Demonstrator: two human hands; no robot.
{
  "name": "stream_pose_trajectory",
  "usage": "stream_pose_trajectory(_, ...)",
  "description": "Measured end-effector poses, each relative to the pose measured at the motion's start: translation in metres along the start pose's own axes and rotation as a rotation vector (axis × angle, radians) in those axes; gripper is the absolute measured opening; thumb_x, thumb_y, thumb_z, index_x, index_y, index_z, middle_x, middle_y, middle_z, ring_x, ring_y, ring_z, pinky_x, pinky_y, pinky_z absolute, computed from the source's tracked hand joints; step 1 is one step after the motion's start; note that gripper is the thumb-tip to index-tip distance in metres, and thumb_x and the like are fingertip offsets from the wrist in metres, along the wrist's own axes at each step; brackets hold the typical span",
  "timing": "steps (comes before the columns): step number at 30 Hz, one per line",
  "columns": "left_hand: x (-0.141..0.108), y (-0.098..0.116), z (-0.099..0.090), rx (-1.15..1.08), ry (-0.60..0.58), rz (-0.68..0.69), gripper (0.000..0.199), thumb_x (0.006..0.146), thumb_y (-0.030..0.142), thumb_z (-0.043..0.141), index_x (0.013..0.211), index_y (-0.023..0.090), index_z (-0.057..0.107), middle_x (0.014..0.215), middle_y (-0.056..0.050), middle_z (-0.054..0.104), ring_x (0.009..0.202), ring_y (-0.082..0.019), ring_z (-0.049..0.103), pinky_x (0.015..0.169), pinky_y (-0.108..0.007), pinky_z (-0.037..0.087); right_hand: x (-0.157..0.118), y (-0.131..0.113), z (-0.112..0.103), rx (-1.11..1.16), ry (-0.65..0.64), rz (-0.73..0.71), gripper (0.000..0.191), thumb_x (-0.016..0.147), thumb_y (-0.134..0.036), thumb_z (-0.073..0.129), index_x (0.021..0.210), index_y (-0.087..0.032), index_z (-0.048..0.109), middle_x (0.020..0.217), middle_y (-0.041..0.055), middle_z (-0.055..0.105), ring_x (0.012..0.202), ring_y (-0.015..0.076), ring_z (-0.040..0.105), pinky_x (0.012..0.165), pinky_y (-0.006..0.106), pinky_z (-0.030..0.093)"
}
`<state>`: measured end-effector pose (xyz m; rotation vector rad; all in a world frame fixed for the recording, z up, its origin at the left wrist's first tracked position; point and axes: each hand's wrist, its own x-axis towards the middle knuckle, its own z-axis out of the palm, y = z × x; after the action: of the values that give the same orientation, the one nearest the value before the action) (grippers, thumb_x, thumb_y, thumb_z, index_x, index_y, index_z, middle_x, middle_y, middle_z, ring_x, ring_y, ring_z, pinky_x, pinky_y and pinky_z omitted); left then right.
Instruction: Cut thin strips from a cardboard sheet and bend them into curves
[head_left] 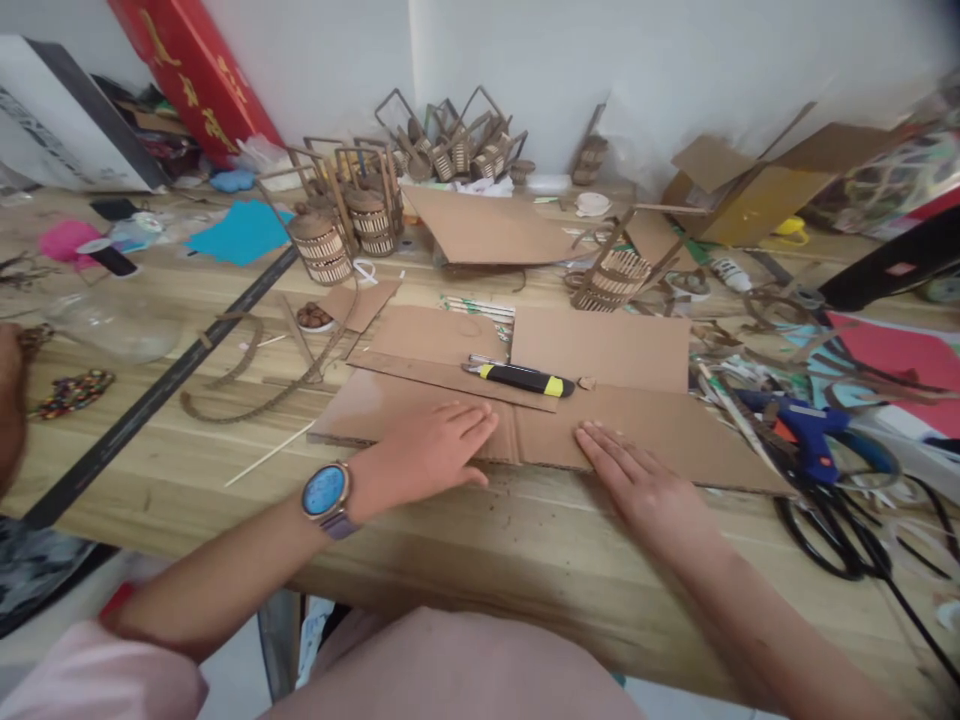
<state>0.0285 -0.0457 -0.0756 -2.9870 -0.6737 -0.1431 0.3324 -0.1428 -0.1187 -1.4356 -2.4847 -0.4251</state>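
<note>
A flattened sheet of brown cardboard (637, 425) lies at the front of the wooden table, with a crease down its middle. My left hand (431, 450), fingers stretched out, rests flat on its left half near the front edge. On the right half, close to the same edge, my right hand (637, 480) lies with its fingers extended. Neither hand grips anything. A black and yellow utility knife (521, 378) sits on the cardboard just beyond my hands. Beside it is a small brown scrap (586, 382).
Behind stand small bamboo buckets (321, 245) and a loose cardboard piece (487, 228). At right lie a blue glue gun (810, 425) and black scissors (832, 525). A long black strip (172, 375) crosses the table's left side. Another person's hand (10, 400) shows at the left edge.
</note>
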Motion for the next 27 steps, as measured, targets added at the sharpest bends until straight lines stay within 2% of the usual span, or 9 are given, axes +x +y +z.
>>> stream_pose_trajectory(2,-0.015,-0.008,0.006,0.049,-0.014,-0.024,0.056,0.098,0.048,0.051,0.137,0.007,0.051,0.143,-0.018,0.054,0.134,-0.025,0.051,0.109,-0.036,0.04,0.0,0.001,0.0,-0.002,0.011,-0.004,0.072,0.095,-0.006,0.034,0.159,-0.023,0.005,0.143,0.0106,0.056,0.126,0.0229,0.058,0.102,0.039,0.051)
stream_pose_trajectory(5,-0.029,-0.009,0.02,0.136,0.027,-0.005,0.046,0.102,0.034,0.047,0.136,0.004,0.051,0.141,-0.021,0.054,0.133,-0.026,0.052,0.107,-0.037,0.043,-0.001,0.0,0.002,-0.014,0.021,-0.005,0.072,0.097,-0.007,0.033,0.159,-0.024,0.0,0.144,0.0099,0.055,0.127,0.0229,0.057,0.102,0.039,0.051)
stream_pose_trajectory(7,-0.032,-0.007,0.027,0.216,0.082,0.026,0.038,0.102,0.019,0.042,0.134,0.003,0.052,0.139,-0.021,0.057,0.129,-0.026,0.056,0.104,-0.038,0.045,-0.001,0.0,0.004,-0.027,0.022,-0.008,0.073,0.097,-0.007,0.033,0.159,-0.024,-0.001,0.143,0.0103,0.056,0.128,0.023,0.057,0.102,0.039,0.05)
stream_pose_trajectory(10,-0.031,-0.004,0.031,0.321,0.162,0.074,0.038,0.098,0.005,0.036,0.131,0.003,0.055,0.134,-0.02,0.061,0.125,-0.025,0.06,0.103,-0.037,0.048,-0.002,-0.001,0.005,-0.049,0.032,-0.02,0.074,0.096,-0.007,0.034,0.159,-0.023,-0.002,0.141,0.0109,0.058,0.126,0.0234,0.058,0.101,0.038,0.051)
stream_pose_trajectory(12,-0.031,-0.004,0.03,0.338,0.181,0.085,0.039,0.097,0.004,0.036,0.131,0.004,0.055,0.134,-0.019,0.061,0.124,-0.025,0.06,0.102,-0.037,0.048,-0.002,-0.002,0.005,-0.05,0.036,-0.023,0.074,0.096,-0.007,0.035,0.159,-0.023,-0.001,0.14,0.0115,0.058,0.126,0.0242,0.058,0.101,0.039,0.051)
stream_pose_trajectory(15,-0.038,-0.009,0.027,0.292,0.148,0.079,0.04,0.097,0.005,0.037,0.134,0.005,0.053,0.138,-0.02,0.058,0.127,-0.025,0.058,0.102,-0.038,0.048,-0.003,-0.002,0.005,-0.029,0.033,-0.014,0.072,0.097,-0.008,0.034,0.159,-0.022,0.001,0.144,0.0115,0.054,0.127,0.0254,0.057,0.102,0.041,0.051)
stream_pose_trajectory(18,-0.058,-0.018,0.025,0.264,0.112,0.021,0.042,0.096,0.005,0.038,0.137,0.004,0.05,0.139,-0.021,0.056,0.129,-0.026,0.056,0.104,-0.039,0.047,-0.005,-0.003,0.005,-0.029,0.024,-0.022,0.072,0.097,-0.008,0.034,0.159,-0.022,0.002,0.144,0.0117,0.054,0.128,0.0256,0.057,0.103,0.041,0.05)
stream_pose_trajectory(22,-0.094,-0.031,0.025,0.242,0.051,-0.121,0.05,0.094,0.001,0.035,0.143,0.007,0.043,0.145,-0.021,0.05,0.138,-0.025,0.046,0.11,-0.04,0.041,-0.005,-0.005,0.008,-0.031,0.006,-0.015,0.072,0.097,-0.01,0.035,0.159,-0.023,0.001,0.144,0.0118,0.055,0.128,0.0261,0.056,0.103,0.042,0.05)
stream_pose_trajectory(27,-0.116,-0.041,0.028,0.236,0.025,-0.118,0.055,0.092,-0.001,0.036,0.146,0.01,0.041,0.149,-0.018,0.047,0.143,-0.024,0.039,0.115,-0.039,0.037,-0.011,-0.007,0.007,-0.016,-0.041,-0.068,0.068,0.099,-0.013,0.033,0.159,-0.023,0.004,0.145,0.0106,0.054,0.133,0.024,0.052,0.104,0.041,0.049)
